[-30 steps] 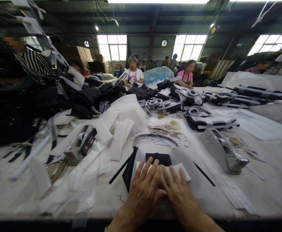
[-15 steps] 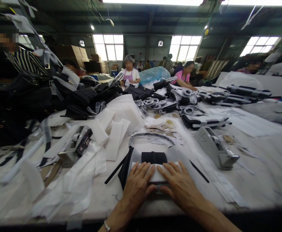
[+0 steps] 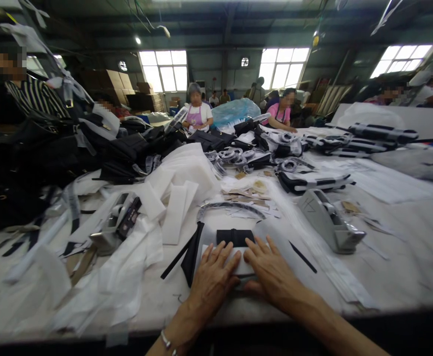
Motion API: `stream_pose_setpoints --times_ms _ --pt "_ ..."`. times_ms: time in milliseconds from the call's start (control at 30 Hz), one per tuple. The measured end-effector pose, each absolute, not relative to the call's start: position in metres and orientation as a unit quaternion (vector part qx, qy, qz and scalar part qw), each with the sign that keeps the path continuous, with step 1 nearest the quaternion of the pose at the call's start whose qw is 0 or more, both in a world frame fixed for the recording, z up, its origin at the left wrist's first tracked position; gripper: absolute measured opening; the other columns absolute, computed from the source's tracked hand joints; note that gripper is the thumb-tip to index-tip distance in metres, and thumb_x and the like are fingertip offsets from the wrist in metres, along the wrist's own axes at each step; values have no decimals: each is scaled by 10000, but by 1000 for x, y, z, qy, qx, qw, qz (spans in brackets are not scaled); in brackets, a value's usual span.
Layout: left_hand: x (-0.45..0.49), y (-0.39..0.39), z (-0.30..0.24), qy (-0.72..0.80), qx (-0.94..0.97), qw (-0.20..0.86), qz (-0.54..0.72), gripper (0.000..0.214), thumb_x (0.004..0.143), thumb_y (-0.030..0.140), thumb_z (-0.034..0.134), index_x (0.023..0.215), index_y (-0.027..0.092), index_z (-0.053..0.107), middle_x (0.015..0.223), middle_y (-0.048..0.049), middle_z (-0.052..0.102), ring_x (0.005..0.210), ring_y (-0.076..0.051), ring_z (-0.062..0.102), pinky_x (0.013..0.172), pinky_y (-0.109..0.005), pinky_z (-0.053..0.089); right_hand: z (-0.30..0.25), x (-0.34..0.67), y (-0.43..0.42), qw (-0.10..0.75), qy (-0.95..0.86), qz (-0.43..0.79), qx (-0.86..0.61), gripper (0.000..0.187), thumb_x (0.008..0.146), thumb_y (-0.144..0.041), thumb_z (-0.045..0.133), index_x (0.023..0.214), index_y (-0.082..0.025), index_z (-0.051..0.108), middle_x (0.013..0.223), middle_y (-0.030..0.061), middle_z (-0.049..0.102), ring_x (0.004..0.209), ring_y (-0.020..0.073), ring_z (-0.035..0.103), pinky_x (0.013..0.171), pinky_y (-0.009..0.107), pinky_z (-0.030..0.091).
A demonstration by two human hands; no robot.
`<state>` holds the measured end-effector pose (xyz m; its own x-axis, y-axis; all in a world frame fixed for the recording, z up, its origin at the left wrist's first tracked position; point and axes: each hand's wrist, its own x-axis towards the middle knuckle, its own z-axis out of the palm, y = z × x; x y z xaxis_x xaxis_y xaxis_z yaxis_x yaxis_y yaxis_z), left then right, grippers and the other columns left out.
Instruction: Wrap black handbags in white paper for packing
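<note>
A black handbag [image 3: 190, 254] lies on the table in front of me, its wrapped handle [image 3: 231, 205] arching away at the far side. Whitish wrapping sheet covers much of the bag, and a black flap [image 3: 234, 237] shows in the middle. Across the bag lies a white padding strip [image 3: 243, 267]. My left hand [image 3: 216, 269] rests flat on the strip's left part, fingers stretched forward. On its right part lies my right hand [image 3: 268, 264], fingers spread, the tips near the black flap. Both palms hide some of the strip and the bag's near edge.
Grey tape dispensers stand at left [image 3: 114, 225] and right [image 3: 329, 222]. White foam sheets [image 3: 192, 170] pile up behind the left one. Black bags [image 3: 127, 148] and wrapped handles [image 3: 234, 155] heap at the back. Co-workers sit beyond, one in a lilac apron [image 3: 195, 117].
My right hand has shifted slightly left and forward, its fingertips now closer to the black flap. The left hand stays on the strip, fingertips slightly farther forward. The camera view has moved slightly.
</note>
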<state>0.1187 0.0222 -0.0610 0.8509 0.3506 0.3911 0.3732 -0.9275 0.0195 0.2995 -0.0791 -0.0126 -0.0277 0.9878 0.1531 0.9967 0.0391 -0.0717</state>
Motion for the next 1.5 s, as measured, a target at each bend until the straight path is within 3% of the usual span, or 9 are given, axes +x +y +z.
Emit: stream_pose_setpoints --times_ms 167,333,500,600,767,867,1167,1300,1500 --pt "128 25 -68 -177 -968 29 -177 609 927 423 625 1460 221 412 1475 -79 514 1369 -259 464 1146 -517 349 6 297 -69 63 -698 35 -712 563 574 -343 937 1013 -165 632 1013 79 693 958 315 635 888 476 506" --pt "123 25 -59 -170 -966 -6 -196 576 955 397 588 1468 213 400 1411 -81 577 1330 -224 507 1149 -476 364 -5 289 -82 83 -707 -27 -702 571 652 -254 901 1147 -181 625 1099 96 697 990 317 642 877 474 521" --pt "115 25 -53 -130 -973 -33 -189 829 857 597 651 1515 213 325 1482 -115 500 1362 -275 468 1160 -521 332 -25 307 -94 112 -761 -46 -638 715 737 -334 846 1351 -148 530 1367 160 606 1222 339 579 1052 536 443" --pt "116 24 -57 -141 -971 -7 -191 757 891 528 645 1510 221 335 1478 -108 506 1342 -265 494 1149 -504 349 -20 317 -93 97 -782 -24 -615 865 697 -462 857 1399 -114 490 1404 193 570 1278 368 538 1104 587 384" --pt "122 22 -62 -161 -964 24 -212 564 976 437 538 1477 218 401 1453 -89 537 1303 -240 535 1120 -469 394 -2 328 -87 86 -816 -97 -564 492 897 -207 659 1372 -177 534 1331 119 640 1272 312 554 1173 589 270" --pt "122 21 -61 -167 -957 42 -234 486 1007 392 481 1459 219 437 1453 -75 540 1305 -235 533 1121 -458 389 -10 331 -91 93 -823 -136 -544 517 923 -97 539 1427 -199 482 1361 83 623 1310 280 519 1203 563 203" --pt "120 8 -61 -107 -960 143 -216 572 992 425 479 1467 114 417 1468 -145 510 1366 -263 466 1124 -449 372 -43 334 -103 101 -810 -130 -563 819 816 -457 757 1482 -146 396 1447 128 547 1334 317 485 1163 519 292" --pt "131 -3 -62 -110 -944 231 -206 454 962 171 394 1370 9 509 1373 -200 580 1287 -272 546 1084 -417 413 -39 330 -94 81 -812 -150 -559 552 888 -248 658 1403 -140 492 1369 119 615 1248 298 561 1124 522 349" --pt "140 -11 -62 -111 -928 280 -219 447 931 133 363 1297 -21 569 1280 -225 635 1179 -295 625 1008 -437 477 -48 309 -90 73 -760 -235 -602 382 858 -49 532 1230 -76 612 1241 176 672 1108 322 614 993 496 456"
